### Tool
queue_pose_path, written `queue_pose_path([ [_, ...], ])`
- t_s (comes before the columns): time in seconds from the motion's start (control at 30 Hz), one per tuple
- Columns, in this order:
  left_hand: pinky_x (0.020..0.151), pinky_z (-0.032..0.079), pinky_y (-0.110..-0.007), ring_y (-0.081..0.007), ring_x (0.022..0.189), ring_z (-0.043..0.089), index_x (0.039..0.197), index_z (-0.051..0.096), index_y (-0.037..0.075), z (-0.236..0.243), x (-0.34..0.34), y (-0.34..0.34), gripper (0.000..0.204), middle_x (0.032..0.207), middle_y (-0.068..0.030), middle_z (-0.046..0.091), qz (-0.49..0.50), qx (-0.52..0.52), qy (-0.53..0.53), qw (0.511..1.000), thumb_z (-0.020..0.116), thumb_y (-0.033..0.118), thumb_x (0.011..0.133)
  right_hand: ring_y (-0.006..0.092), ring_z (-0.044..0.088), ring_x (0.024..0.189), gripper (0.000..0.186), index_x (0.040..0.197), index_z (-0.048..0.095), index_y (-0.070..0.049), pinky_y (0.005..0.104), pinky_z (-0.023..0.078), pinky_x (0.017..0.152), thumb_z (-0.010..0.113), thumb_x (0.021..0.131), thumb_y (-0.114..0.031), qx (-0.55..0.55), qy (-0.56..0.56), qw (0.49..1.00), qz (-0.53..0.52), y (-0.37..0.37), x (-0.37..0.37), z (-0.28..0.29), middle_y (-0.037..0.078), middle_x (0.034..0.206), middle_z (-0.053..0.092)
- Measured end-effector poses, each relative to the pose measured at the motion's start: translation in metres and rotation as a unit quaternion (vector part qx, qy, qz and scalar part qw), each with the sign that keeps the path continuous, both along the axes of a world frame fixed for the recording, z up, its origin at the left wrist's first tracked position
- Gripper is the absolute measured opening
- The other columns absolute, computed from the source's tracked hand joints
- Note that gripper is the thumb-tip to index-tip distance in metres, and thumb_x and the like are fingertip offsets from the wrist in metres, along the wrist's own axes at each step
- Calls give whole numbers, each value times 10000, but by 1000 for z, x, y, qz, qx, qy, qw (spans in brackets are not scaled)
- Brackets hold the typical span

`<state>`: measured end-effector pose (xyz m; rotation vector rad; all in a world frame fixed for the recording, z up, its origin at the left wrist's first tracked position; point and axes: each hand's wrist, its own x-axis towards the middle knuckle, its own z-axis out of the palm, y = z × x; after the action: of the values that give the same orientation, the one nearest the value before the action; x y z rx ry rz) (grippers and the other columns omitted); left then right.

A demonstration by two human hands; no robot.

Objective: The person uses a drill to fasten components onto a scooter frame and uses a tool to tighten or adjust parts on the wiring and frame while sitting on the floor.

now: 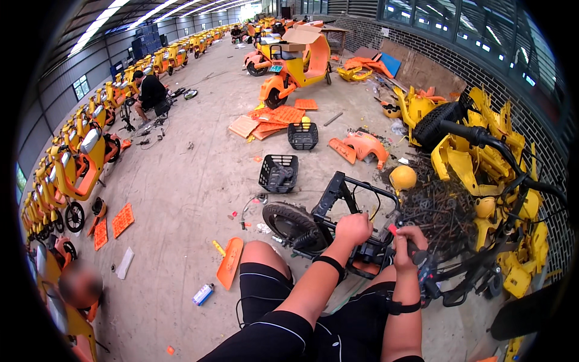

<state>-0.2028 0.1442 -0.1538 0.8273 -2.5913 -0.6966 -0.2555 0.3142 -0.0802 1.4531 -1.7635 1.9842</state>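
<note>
A stripped black scooter frame (339, 192) lies in front of my knees, its rear wheel (294, 224) toward the left. My left hand (354, 229) is closed in a fist over the frame's near side, and what is inside it is hidden. Just to its right, my right hand (410, 246) is closed round a dark-handled tool with a red part (392, 229); its exact kind is not clear. Black handlebars (482, 136) with cables rise at the right, beside a heap of dark metal parts (437, 208).
Yellow body panels (464, 160) are piled along the brick wall. Black baskets (278, 173), an orange panel (229, 263) and a spray can (204, 294) lie on the floor. A yellow-orange scooter (295, 66) stands ahead. Rows of scooters line the left, where a person (151, 93) crouches.
</note>
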Motion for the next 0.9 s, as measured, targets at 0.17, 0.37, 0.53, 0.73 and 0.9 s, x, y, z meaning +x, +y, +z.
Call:
queue_pose_path([
  [0.17, 774, 558, -538, -404, 839, 704, 913, 688, 57, 1, 0, 1, 312, 874, -205, 729, 2, 3, -7, 1000, 513, 315, 917, 105, 591, 535, 53, 899, 669, -5, 257, 452, 525, 620, 892, -24, -17, -21, 1000, 1, 5, 1, -5, 44, 692, 620],
  [0.37, 774, 557, -540, -406, 841, 703, 913, 686, 60, 1, -1, 0, 308, 877, -204, 729, 8, 8, -6, 1000, 512, 314, 916, 115, 542, 584, 57, 955, 595, -7, 269, 432, 567, 591, 933, -59, -28, -24, 999, 9, 10, 0, -5, 49, 708, 567],
  [0.53, 791, 556, -539, -406, 866, 703, 915, 687, 61, 2, -1, 0, 310, 901, -205, 731, 0, 4, -10, 1000, 512, 317, 917, 119, 535, 560, 50, 961, 587, -5, 256, 413, 548, 579, 941, -50, -102, -95, 989, 53, 14, -13, -6, 56, 705, 569],
  [0.73, 793, 568, -518, -392, 855, 717, 921, 699, 55, 7, 0, 4, 324, 917, -196, 740, -1, 2, -16, 1000, 513, 320, 910, 131, 496, 544, 75, 968, 561, 5, 272, 386, 556, 574, 930, -59, -159, -147, 971, 100, 23, -33, -13, 75, 675, 548],
  [0.9, 808, 557, -527, -409, 882, 699, 941, 712, 81, 5, -1, 2, 315, 918, -206, 726, 8, 17, -30, 999, 521, 330, 915, 127, 534, 559, 51, 976, 574, 1, 271, 412, 556, 573, 941, -37, -132, -158, 976, 77, 20, -29, -8, 54, 689, 553],
])
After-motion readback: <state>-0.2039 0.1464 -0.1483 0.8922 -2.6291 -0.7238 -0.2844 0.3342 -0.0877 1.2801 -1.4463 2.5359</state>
